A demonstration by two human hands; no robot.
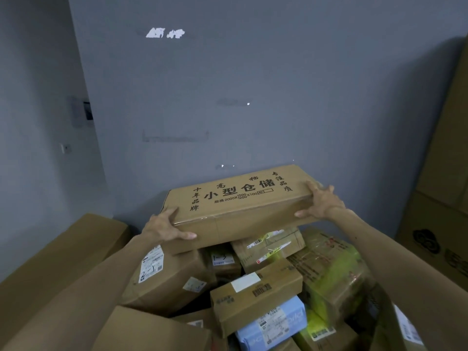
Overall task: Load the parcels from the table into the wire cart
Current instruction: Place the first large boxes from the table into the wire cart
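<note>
Both of our hands grip one long carton (240, 206), one at each short end. Our left hand (166, 228) clasps the near left corner, fingers curled over the top edge and thumb laid flat along the front face. Our right hand (320, 202) clasps the right end in the same way, fingers spread over the top and thumb on the front. We hold the carton level, its printed top facing us, with two lines of large black characters across it.

It sits directly above a heap of parcels (255, 292), and we cannot tell whether its underside touches them. In the heap we count at least six brown cartons and one pale blue bag (273, 323). Four of the cartons show white shipping labels, and one on the right (331, 269) is wrapped in tape with green patches. What the heap rests on is hidden from us.

Behind everything stands one grey wall (228, 84). One flat carton (63, 249) lies at our left, and a stack of tall cartons (445, 148) leans at the right edge.
</note>
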